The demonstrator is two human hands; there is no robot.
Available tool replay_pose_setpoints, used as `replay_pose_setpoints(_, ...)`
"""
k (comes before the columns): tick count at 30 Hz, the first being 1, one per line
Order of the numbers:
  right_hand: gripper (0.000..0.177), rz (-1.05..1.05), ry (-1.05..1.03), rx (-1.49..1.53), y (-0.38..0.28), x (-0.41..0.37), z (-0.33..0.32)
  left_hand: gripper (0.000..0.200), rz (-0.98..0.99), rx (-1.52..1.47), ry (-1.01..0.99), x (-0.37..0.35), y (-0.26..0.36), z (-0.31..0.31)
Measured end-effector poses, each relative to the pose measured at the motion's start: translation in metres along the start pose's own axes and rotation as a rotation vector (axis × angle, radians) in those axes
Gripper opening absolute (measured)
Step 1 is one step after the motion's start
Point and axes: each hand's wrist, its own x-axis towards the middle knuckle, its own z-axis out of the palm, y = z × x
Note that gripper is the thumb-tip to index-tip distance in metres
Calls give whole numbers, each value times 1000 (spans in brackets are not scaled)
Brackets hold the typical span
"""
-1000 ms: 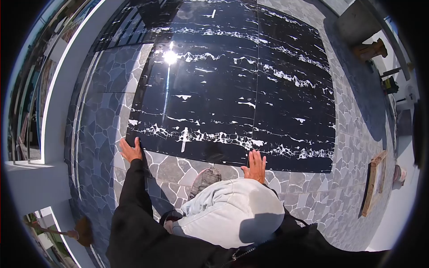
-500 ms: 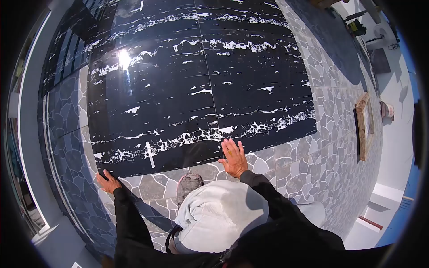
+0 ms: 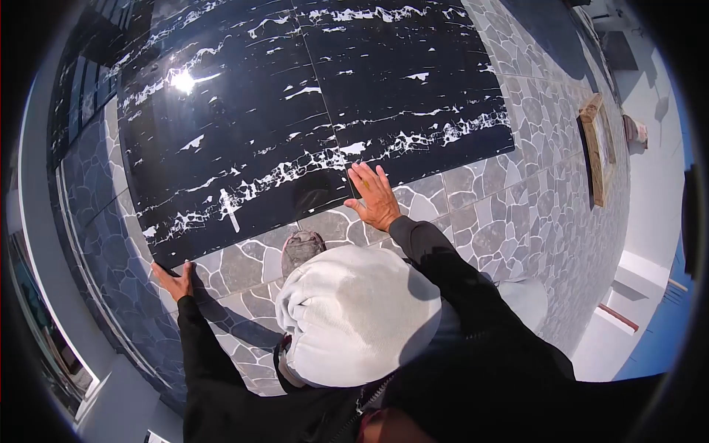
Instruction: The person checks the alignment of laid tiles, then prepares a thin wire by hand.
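Note:
Large glossy black slabs with white veins, the left slab and the right slab, lie side by side on the floor with a thin seam between them. My left hand is at the near left corner of the left slab, thumb and fingers spread around the corner. My right hand rests with its fingers apart on the near edge, by the seam. A short white strip sits on the left slab. Neither hand holds anything loose.
Stone-patterned floor tiles surround the slabs. A wooden frame lies to the right, near a white wall. My shoe and light-coloured knee are close to the near edge.
The view has shifted, so the slabs appear higher and further left. My left thumb stands further apart from its fingers. My right hand stays by the seam at the near edge.

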Motion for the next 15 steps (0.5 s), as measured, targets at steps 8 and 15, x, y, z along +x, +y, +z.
replay_pose_setpoints(8, 73, 66, 30, 48, 15, -11, -5, 104, -31, -101, 78, -2, 18, 3)
replay_pose_setpoints(15, 67, 70, 25, 101, 15, -14, -10, 100, 4, -93, 77, -2, 16, 4)
